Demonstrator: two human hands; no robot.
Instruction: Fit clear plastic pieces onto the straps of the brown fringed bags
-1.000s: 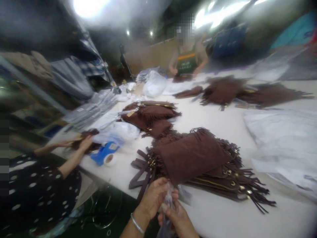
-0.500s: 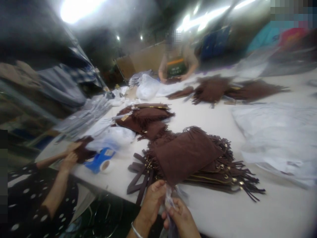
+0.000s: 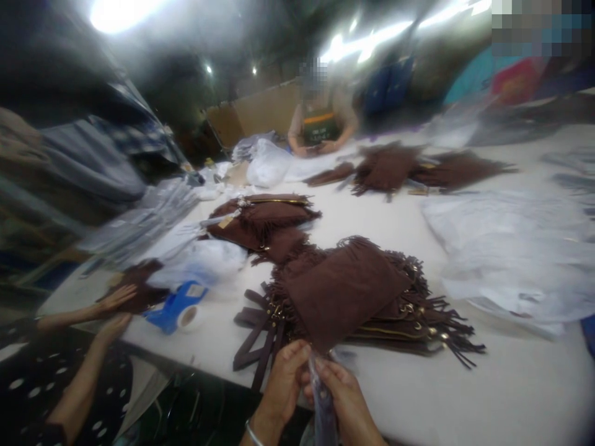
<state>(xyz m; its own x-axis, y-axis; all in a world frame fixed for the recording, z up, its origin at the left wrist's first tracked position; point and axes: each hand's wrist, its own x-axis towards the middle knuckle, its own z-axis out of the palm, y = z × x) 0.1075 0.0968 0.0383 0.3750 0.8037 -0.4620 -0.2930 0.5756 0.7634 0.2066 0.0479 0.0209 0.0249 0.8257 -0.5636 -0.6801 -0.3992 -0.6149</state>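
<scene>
Both my hands hold a narrow, shiny strip (image 3: pixel 321 402) that looks like a dark strap in clear plastic, hanging down at the table's near edge. My left hand (image 3: pixel 284 378) pinches its top with thumb and fingers. Beside it, my right hand (image 3: pixel 341 387) grips the strip a little lower. Just beyond my fingertips lies a stack of brown fringed bags (image 3: pixel 346 288), with gold zippers and metal rings. Loose brown straps (image 3: pixel 258 331) stick out from the stack's left side. What the plastic fully contains is hard to make out.
At left, a co-worker's hand (image 3: pixel 121 297) lies on a brown bag (image 3: pixel 144 282). Near it is a blue tape dispenser (image 3: pixel 176 306). More brown bags (image 3: pixel 264 223) lie beyond my stack. White plastic bags (image 3: pixel 511 248) cover the right side. Another person (image 3: pixel 320 124) is at the far side.
My hands keep their grip on the strip, which shows more of its length below them. The co-worker's hands at left have moved apart, one now flat on the bag. The view has shifted slightly.
</scene>
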